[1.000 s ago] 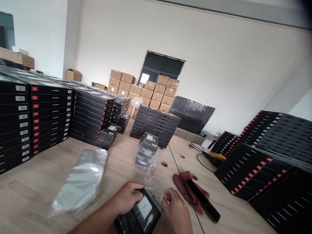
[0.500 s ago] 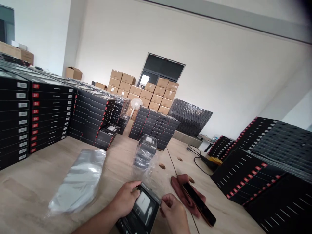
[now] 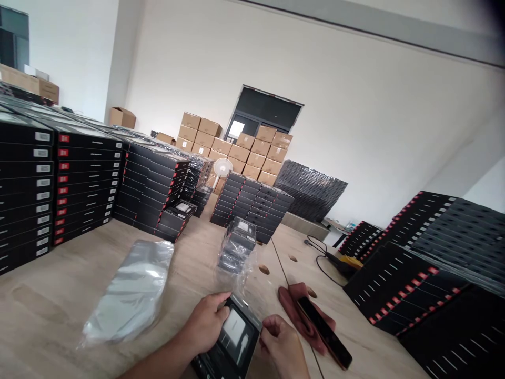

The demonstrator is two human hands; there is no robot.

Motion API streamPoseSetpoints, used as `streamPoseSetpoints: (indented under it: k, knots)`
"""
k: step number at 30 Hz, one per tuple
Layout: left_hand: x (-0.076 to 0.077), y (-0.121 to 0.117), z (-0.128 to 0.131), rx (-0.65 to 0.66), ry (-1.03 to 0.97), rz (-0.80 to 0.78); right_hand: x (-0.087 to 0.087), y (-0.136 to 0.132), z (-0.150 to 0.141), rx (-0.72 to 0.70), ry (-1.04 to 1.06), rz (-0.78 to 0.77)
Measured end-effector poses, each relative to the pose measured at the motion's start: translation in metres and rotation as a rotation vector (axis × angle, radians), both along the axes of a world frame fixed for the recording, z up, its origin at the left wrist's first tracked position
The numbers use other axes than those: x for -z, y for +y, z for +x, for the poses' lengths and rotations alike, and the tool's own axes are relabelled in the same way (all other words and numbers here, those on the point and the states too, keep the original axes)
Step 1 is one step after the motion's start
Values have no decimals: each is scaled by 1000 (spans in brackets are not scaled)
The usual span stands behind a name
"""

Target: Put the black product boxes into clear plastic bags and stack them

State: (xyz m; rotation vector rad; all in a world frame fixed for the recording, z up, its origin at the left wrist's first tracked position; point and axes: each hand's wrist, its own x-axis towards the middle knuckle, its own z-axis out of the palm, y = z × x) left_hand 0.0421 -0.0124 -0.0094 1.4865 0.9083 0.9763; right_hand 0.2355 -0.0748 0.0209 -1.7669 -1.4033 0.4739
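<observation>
A black retail box (image 3: 233, 337) with a white device pictured on its front is tilted up near the bottom edge of the view. My left hand (image 3: 209, 322) is closed on the box's left side, thumb on the front face. At the right edge of the box, my right hand (image 3: 282, 339) has its fingers curled in a pinch; what they grip, if anything, I cannot make out. Just beyond the hands, a stack of similar boxes in clear plastic (image 3: 239, 245) stands on the table. A pile of clear plastic bags (image 3: 132, 289) lies to the left.
To the right, a dark phone (image 3: 324, 331) rests on a reddish-brown cloth (image 3: 294, 305). Tall stacks of black boxes (image 3: 87, 184) line the left, with more black boxes (image 3: 410, 284) at the right. A black cable (image 3: 321, 258), a white fan (image 3: 223, 167) and cartons (image 3: 244, 152) are farther back.
The view has shifted slightly, so the scene sits a little farther right. Both hands keep nearly the same pose at the box.
</observation>
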Motion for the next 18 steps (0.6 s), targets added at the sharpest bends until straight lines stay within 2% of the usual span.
streamPoseSetpoints:
  k: [4,12,15,18]
  knots:
    - [-1,1,-1,-29,11,11,3,2,-6,5,-93,12]
    - [-10,2,-5,2,-8,-13,-4,2,-14,8,-249,218]
    - [-11,2,-6,-4,-27,-23,-6,0,-16,-37,-221,272]
    - [-15,1,-5,-88,-91,-24,-9,-2,-20,-41,-42,285]
